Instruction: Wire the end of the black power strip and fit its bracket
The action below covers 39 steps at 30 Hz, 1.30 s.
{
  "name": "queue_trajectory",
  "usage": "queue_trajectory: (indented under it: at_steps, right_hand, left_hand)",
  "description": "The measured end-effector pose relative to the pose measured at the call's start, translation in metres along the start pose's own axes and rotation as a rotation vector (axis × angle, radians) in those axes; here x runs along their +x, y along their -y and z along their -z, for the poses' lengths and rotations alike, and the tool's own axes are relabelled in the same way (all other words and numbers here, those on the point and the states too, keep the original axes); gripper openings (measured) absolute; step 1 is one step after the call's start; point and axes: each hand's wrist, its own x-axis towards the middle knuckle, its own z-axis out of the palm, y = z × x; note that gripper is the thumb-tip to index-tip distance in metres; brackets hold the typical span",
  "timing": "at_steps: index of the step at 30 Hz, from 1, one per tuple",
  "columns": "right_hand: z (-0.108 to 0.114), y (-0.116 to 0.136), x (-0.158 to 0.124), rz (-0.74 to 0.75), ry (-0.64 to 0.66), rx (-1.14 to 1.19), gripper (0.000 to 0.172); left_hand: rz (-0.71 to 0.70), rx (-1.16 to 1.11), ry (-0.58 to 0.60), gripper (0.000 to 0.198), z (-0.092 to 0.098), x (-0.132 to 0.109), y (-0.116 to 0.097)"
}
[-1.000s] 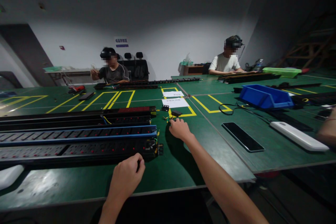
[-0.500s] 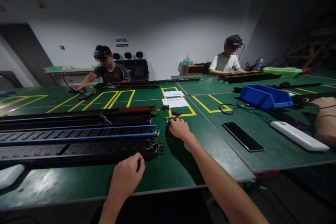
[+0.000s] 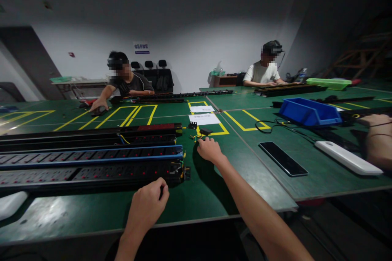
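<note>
My left hand is curled into a loose fist at the front of the green table. Nothing shows in its fingers, and it lies just in front of the nearest black socket strip. Farther forward, my right hand is closed with its fingertips down by a short yellow-green wire; the fingers hide whatever they may pinch. Just beyond them lie a small black part and a black bracket with holes. A blue-edged socket strip lies parallel behind the nearest one.
Right of my arm lie a phone, a white power bank and a blue bin. Another person's hand is at the right edge. Two people sit across the table. White paper labels lie mid-table.
Both my hands have stayed where they were. Across the table at the left, the co-worker's hand has moved onto a dark object there.
</note>
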Motion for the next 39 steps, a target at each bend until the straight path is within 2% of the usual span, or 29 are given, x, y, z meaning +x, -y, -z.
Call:
queue_trajectory:
  at_steps: [39]
  right_hand:
    - [-0.0036,-0.0004,0.0023,0.001,-0.023,0.003,0.037]
  left_hand:
    - [0.020,0.023,0.021,0.021,0.0004,0.0008,0.0002]
